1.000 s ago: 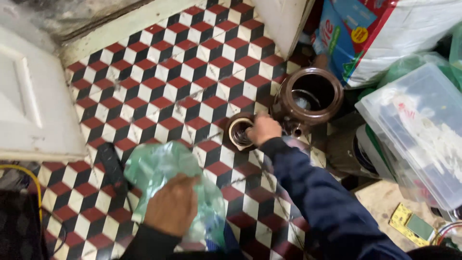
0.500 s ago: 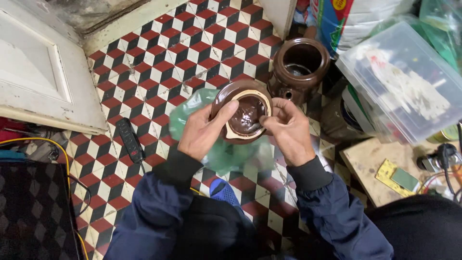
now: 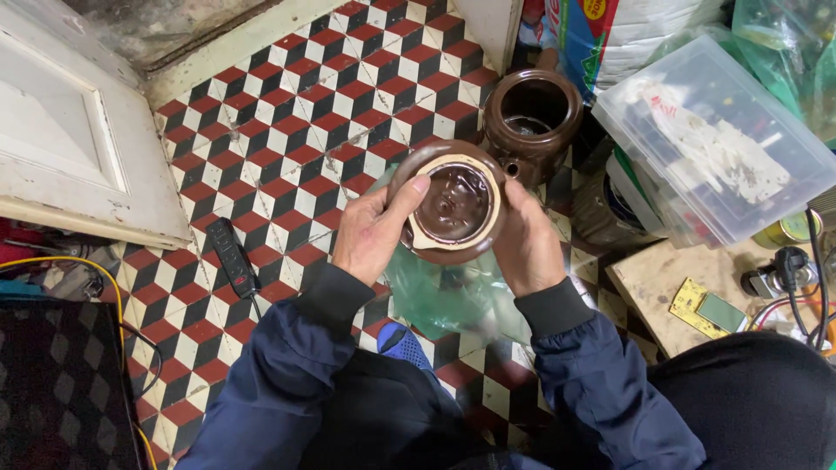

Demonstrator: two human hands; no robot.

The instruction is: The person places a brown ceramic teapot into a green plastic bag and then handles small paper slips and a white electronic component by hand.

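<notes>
Gripping brown lid (image 3: 454,204), 2 hands (image 3: 374,231) near clear box (image 3: 714,139).

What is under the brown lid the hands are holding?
Under the brown lid, held by the left hand and right hand, lies a crumpled green plastic bag on the checkered floor. The lid hides part of the bag.

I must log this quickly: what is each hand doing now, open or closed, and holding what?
Left hand: closed on the brown ceramic lid, thumb on its rim.
Right hand: closed on the same lid's other side.
</notes>
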